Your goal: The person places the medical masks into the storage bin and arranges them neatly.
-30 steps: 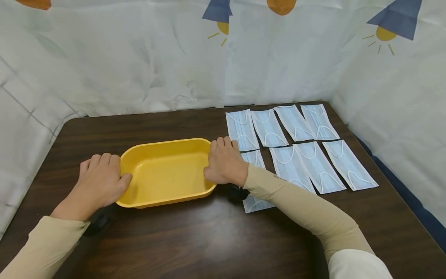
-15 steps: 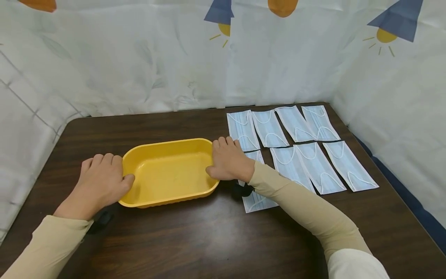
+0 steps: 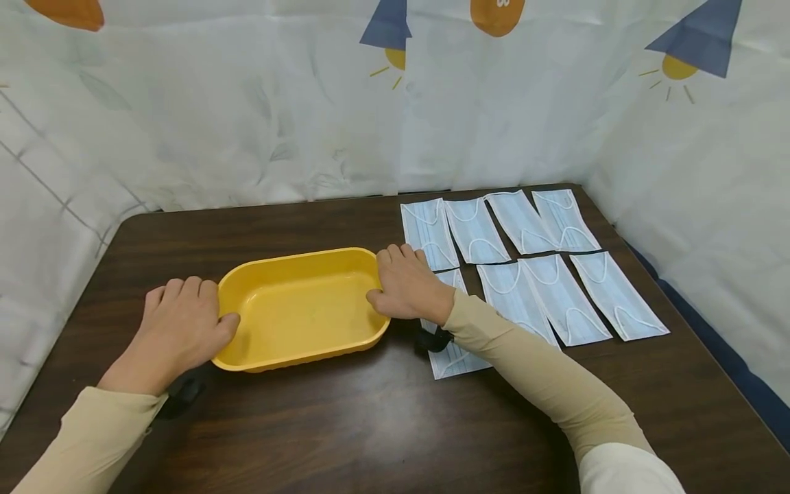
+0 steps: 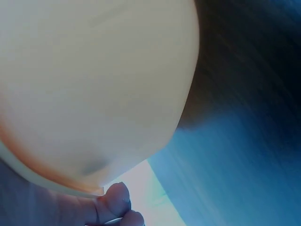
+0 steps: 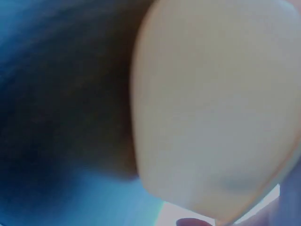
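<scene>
Between my two hands is a shallow yellow plastic tray [image 3: 302, 315], oblong with rounded corners and nothing in it. My left hand [image 3: 179, 326] grips its left end, the thumb over the rim. At the opposite end my right hand [image 3: 410, 283] holds the rim in the same way. The left wrist view has the tray's pale-looking outer wall [image 4: 103, 84] close up, with curled fingertips [image 4: 117, 197] by its rim. A similar wall [image 5: 216, 94] fills much of the right wrist view. Whether the tray's base touches the table I cannot tell.
Several light-blue face masks [image 3: 512, 295] lie flat in rows at the right of the dark wooden table [image 3: 345, 439]. My right forearm [image 3: 537, 370] passes over some of them. A white patterned curtain [image 3: 247, 103] hangs behind the table and along its sides.
The tray has shifted slightly to the right, with both hands keeping their grip on its ends. The masks lie as before; the camera view has tilted a little.
</scene>
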Demonstrator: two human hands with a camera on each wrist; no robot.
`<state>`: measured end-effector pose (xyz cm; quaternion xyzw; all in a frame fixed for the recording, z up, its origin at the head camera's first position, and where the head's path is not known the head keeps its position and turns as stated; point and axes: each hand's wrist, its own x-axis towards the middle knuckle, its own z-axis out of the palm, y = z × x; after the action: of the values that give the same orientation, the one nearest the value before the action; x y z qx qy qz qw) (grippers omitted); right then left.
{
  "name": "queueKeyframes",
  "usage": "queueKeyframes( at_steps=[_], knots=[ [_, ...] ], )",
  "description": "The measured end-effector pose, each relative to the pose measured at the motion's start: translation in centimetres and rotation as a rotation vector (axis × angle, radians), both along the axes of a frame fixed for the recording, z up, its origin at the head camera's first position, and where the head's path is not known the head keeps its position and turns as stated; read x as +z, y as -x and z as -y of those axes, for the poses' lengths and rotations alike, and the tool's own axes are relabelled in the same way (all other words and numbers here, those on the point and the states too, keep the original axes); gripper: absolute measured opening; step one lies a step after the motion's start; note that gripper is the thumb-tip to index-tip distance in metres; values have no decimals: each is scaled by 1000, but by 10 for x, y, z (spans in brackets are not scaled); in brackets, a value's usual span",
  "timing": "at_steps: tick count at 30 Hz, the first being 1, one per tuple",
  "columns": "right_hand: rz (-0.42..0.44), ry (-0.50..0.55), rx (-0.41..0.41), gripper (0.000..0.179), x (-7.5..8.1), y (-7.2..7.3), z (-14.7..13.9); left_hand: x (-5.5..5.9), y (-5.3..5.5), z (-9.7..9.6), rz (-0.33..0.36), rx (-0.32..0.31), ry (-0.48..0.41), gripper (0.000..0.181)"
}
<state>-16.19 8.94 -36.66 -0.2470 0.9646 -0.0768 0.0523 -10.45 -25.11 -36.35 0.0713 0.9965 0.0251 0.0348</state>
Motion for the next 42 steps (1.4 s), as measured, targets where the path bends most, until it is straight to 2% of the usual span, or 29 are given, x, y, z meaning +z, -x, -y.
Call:
queueKeyframes(
  at_steps=[3,6,9,13,16,19,26,33,37,42],
  knots=[
    [-10,16,11,45,0,2,-3,-1,0,-1,-3,4,-8,41],
    [-28,93,17,52,1,4,-8,-1,0,-1,-9,5,-9,41],
    [-46,229,17,47,0,7,-15,-1,1,-2,-13,8,-12,42],
    [-38,465,-1,31,-4,14,-26,-2,1,-1,-8,12,-22,44],
    [-2,626,-52,22,-7,17,-35,-3,3,1,-9,13,-37,43],
    [47,722,-127,19,-10,19,-43,-3,3,3,-16,22,-63,44],
    [134,798,-251,18,-12,20,-64,-5,5,6,-62,42,-147,43],
    [155,841,-293,18,-15,22,-93,-8,10,9,-84,51,-185,43],
    [172,790,-288,20,-13,26,-109,-11,12,9,-93,52,-197,43],
    [217,648,-258,21,-8,31,-128,-15,12,5,-111,42,-212,42]
  ],
)
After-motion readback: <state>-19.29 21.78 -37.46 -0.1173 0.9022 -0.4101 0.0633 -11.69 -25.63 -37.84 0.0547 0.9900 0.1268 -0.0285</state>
